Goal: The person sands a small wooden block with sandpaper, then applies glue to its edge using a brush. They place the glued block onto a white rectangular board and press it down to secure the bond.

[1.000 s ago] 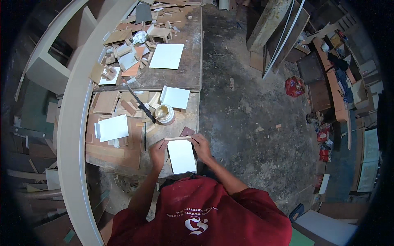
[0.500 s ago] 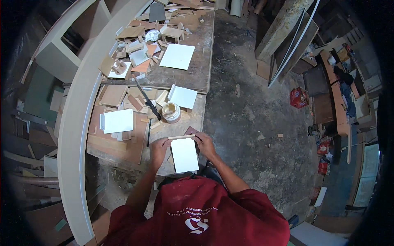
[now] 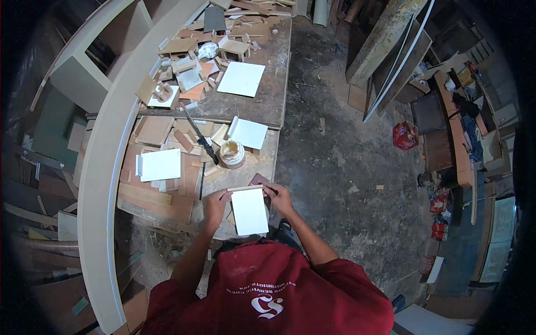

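Note:
A white rectangular board [image 3: 250,213] lies at the near edge of the bench, close to my body. Along its far edge runs a narrow wooden strip [image 3: 244,188]. My left hand [image 3: 214,207] is closed with its fingertips on the strip's left end. At the strip's right end, my right hand [image 3: 278,199] pinches it between thumb and fingers. A dark reddish-brown piece [image 3: 258,178] shows just beyond the right hand. Just past the strip stands an open tub [image 3: 232,154] of pale paste with smeared sides.
A dark stick-like tool [image 3: 204,144] leans beside the tub. White boards with strips [image 3: 161,165] [image 3: 249,133] lie left and beyond. Farther off are a plain white board [image 3: 241,79] and piled wood offcuts. A long curved panel [image 3: 99,184] borders the left; concrete floor [image 3: 335,162] stretches right.
The hands, strip and board stay almost in place, with a very slight shift to the left. My right hand's fingers have moved a little at the strip's end.

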`<state>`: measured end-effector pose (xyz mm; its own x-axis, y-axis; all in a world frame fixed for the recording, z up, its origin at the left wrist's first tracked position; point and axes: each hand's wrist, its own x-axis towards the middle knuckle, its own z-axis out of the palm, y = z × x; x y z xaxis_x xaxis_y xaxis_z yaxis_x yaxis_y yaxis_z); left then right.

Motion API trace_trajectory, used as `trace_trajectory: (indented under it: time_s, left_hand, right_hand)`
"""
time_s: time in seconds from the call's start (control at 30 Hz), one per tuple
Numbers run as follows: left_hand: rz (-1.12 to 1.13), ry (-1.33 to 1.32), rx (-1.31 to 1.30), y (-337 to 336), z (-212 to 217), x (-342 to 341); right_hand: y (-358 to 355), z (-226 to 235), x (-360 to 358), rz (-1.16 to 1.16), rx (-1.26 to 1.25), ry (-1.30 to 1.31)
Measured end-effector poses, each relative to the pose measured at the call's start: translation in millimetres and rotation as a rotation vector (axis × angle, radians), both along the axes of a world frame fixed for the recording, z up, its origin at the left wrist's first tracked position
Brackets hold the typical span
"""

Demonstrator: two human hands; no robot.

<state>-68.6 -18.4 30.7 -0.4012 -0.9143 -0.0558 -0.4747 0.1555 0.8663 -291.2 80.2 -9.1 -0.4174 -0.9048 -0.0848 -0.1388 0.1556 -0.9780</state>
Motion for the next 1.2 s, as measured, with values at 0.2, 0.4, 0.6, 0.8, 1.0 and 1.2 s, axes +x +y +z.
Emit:
trace_trajectory:
  time_s: [0.2, 0.4, 0.6, 0.8, 1.0, 1.2]
  left_hand:
    - [-0.007, 0.006, -0.008, 1, -2, 4]
    - [0.008, 0.024, -0.012, 0, -9, 6]
    - [0.004, 0.056, -0.134, 0, -15, 6]
    - [-0.032, 0.045, -0.116, -1, -9, 5]
    - [-0.007, 0.098, -0.135, 3, -6, 3]
    - [0.034, 0.105, -0.06, 5, -9, 5]
  right_hand:
    - [-2, 10, 0, 0.028, 0.025, -0.065]
    - [-2, 14, 2, 0.019, -0.033, -0.034]
    - [-4, 17, 1, 0.03, -0.123, 0.187]
    - [-5, 20, -1, 0.059, -0.224, 0.428]
    - [-3, 19, 0, 0.054, -0.181, 0.472]
    - [-2, 22, 9, 0.001, -0.045, 0.342]
